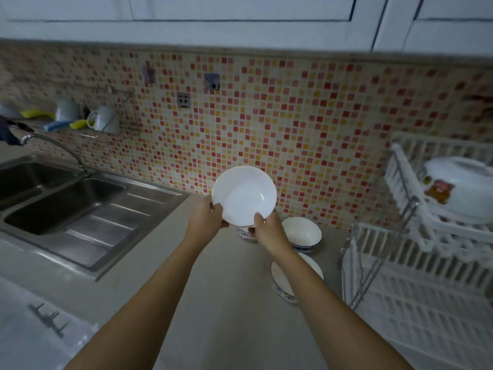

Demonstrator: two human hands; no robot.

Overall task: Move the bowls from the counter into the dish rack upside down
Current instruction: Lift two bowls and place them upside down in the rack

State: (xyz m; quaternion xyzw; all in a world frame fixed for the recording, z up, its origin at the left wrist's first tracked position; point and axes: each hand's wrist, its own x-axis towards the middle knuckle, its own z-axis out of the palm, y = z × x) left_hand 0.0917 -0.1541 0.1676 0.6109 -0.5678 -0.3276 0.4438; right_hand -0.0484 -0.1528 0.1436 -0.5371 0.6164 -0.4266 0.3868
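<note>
while both the left hand [206, 213] and right hand [266, 227] grip the plain white glazed bowl [244, 196] mid-frame, flip it before reaching the white slatted plastic dish rack [416, 276] at right.

Two bare forearms reach in from the bottom edge, no sleeves in view. The left hand [206, 215] and right hand [268, 227] wear no rings, watches or gloves.

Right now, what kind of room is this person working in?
Most likely a home kitchen: a steel sink set in the counter, a mosaic tile backsplash, and a white dish rack at the right.
</note>
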